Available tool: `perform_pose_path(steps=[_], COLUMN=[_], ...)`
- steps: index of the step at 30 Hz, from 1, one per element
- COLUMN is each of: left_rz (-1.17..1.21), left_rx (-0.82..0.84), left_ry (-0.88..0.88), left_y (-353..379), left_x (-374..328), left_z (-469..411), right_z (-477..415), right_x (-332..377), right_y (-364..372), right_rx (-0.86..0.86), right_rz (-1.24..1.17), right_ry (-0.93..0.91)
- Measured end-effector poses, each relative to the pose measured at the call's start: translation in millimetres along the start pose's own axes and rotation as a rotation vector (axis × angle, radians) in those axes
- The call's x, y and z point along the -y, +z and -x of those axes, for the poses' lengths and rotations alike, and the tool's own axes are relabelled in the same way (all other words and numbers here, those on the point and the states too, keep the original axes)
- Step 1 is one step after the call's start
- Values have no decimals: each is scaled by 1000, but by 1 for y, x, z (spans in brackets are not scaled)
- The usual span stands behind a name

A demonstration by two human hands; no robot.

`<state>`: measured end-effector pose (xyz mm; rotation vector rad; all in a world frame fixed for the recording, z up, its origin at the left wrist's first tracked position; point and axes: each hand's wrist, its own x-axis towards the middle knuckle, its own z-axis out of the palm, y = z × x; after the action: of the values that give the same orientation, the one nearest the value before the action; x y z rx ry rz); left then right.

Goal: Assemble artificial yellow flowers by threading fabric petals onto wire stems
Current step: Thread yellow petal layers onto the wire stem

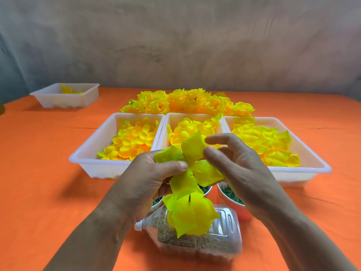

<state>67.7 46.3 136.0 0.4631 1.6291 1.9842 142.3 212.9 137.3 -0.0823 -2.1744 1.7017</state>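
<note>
Closest to the camera, a clear plastic bottle (197, 241) lies on its side on the orange tablecloth (48, 192), partly filled with brown grains. A wire stem (189, 198) rises from it, its dark tip poking up through the threaded petals (193, 218), a loose bunch of yellow fabric layers sitting on the bottle.

Just above that tip, both hands hold a four-lobed yellow petal piece (192, 151) spread flat between them. The left hand (148, 180) grips its left side: the thumb lies across the centre of the fabric and the curled fingers go underneath, where they are hidden. The right hand (242, 169) holds the right side, thumb tip touching the petal edge and the lower right lobe tucked under the palm. Its index finger is raised a little above the thumb, with a narrow gap between them.

Beneath the hands stand two small cups (230, 202) of green pieces, partly covered. Beyond them, three white trays (86, 151) sit side by side, each heaped with loose yellow petals. Behind the trays lies a pile of finished flowers (185, 102). A fourth tray (86, 98) sits well apart at the far left.
</note>
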Motion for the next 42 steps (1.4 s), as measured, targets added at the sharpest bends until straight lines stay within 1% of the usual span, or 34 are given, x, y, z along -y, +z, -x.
perform_pose_path(steps=[3, 9, 13, 20, 30, 42], left_rz=[-54, -62, -52, -66, -22, -55], left_rx=[-13, -65, -48, -41, 22, 30], left_ry=[20, 16, 20, -35, 13, -7], left_y=[1, -2, -2, -3, -3, -1], left_x=[-1, -4, -4, 3, 2, 8], left_z=[1, 4, 8, 12, 17, 16], right_z=[1, -3, 0, 7, 12, 14], right_x=[0, 2, 3, -1, 2, -4], right_y=[5, 10, 10, 11, 10, 12], right_rx=[54, 64, 96, 126, 145, 166], right_rz=[-95, -124, -128, -128, -167, -182], right_ry=[15, 22, 32, 122, 122, 167])
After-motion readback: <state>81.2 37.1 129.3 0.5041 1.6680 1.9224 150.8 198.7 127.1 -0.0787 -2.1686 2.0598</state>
